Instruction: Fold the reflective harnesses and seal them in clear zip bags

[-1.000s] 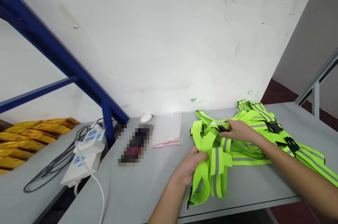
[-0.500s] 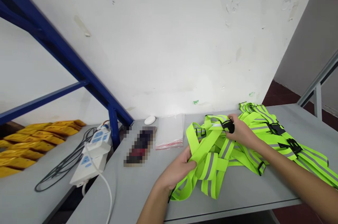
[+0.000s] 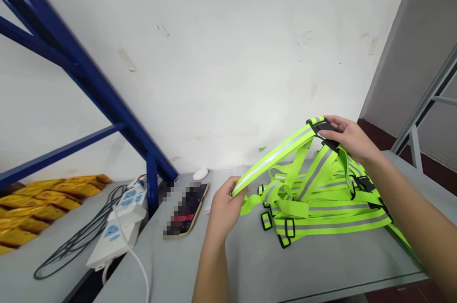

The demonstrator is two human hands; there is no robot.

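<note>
1. Over the right part of a grey table (image 3: 321, 260), a lime-green reflective strap vest (image 3: 314, 198) lay in a tangled heap, with one long band lifted clear of it between the two hands.
2. The left hand (image 3: 224, 210) was half closed, its fingers and thumb pinching the lower left end of that band.
3. The right hand (image 3: 350, 138) was raised above the far side of the heap, curled firmly around a black plastic buckle (image 3: 323, 127) at the band's upper end.
4. Small black square slides (image 3: 266, 221) hung from straps along the near left edge of the heap.
5. Left of the hands, a phone (image 3: 185, 210) with a pixelated screen lay on the table, near a round white object (image 3: 200, 174).
6. Farther left, a white power strip (image 3: 117, 236) and a dark cable (image 3: 60, 265) lay on a second grey surface beside flat yellow items (image 3: 46, 196), below a blue steel frame (image 3: 100, 88).
</note>
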